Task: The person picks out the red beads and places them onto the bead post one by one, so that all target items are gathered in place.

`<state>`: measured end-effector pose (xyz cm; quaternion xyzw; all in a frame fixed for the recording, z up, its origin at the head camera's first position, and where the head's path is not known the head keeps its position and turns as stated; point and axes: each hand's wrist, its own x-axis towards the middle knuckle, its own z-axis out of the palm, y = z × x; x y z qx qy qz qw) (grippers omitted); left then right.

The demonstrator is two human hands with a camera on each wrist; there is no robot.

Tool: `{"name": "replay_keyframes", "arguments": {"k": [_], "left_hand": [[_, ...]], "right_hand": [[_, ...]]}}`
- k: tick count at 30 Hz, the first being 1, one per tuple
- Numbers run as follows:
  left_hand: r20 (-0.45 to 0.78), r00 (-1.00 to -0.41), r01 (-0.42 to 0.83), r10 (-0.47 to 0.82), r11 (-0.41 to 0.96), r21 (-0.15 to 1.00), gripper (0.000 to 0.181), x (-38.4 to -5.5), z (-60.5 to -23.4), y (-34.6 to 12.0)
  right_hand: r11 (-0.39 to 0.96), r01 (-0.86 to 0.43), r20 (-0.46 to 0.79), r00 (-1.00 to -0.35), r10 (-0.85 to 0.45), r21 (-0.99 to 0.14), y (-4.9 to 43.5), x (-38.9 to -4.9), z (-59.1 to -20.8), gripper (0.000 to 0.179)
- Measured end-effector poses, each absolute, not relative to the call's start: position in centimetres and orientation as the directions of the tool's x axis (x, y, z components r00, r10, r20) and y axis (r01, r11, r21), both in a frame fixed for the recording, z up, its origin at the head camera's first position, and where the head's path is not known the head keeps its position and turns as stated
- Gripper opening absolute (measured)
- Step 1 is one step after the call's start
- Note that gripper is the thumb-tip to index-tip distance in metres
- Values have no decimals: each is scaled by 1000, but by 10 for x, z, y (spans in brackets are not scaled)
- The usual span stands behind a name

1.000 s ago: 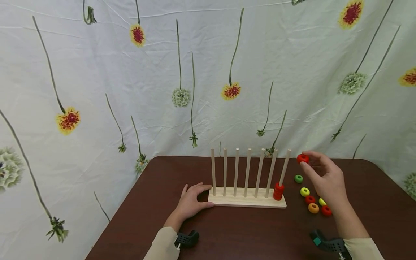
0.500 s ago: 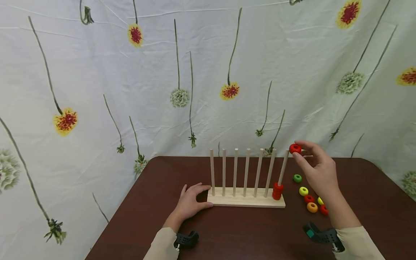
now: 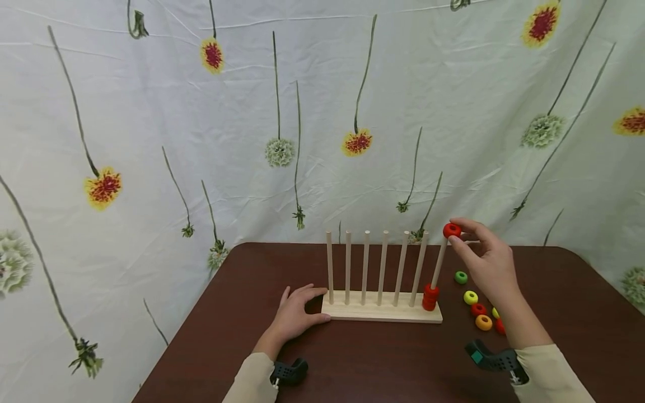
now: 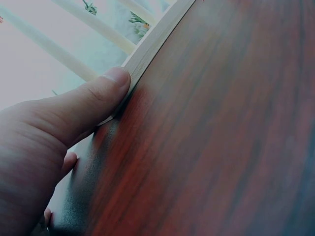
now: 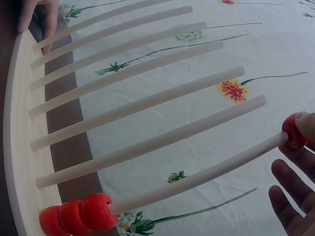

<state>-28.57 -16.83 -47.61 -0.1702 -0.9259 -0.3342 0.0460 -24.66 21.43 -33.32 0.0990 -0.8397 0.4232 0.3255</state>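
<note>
A wooden peg rack (image 3: 380, 314) with a row of upright pegs stands on the table. Around its left end my left hand (image 3: 296, 314) grips the base, thumb (image 4: 106, 93) on the front edge and fingers behind. With thumb and fingers my right hand (image 3: 490, 262) pinches a red bead (image 3: 452, 230) at the top of the rightmost peg (image 5: 197, 178). In the right wrist view the peg's tip meets the hole of that bead. Three red beads (image 5: 81, 215) are stacked at the foot of the same peg. The other pegs are bare.
Right of the rack lie loose beads: a green one (image 3: 461, 277), a yellow one (image 3: 471, 298), an orange one (image 3: 484, 322) and several more, some partly hidden by my right forearm. A flower-printed cloth (image 3: 242, 112) hangs behind the dark table (image 3: 373, 364).
My right hand has carried the red bead left and up, from beside the rightmost peg to its tip. The left hand keeps its hold on the rack.
</note>
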Motion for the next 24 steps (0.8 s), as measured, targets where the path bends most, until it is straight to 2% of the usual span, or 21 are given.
{"name": "replay_keyframes", "arguments": {"k": [8, 24], "left_hand": [[198, -938, 346, 286, 720, 602, 62, -286, -475, -170], [208, -932, 361, 297, 715, 598, 60, -285, -473, -168]], "right_hand": [[604, -431, 600, -793, 99, -670, 211, -251, -334, 36], [651, -337, 508, -857, 87, -680, 214, -249, -350, 41]]}}
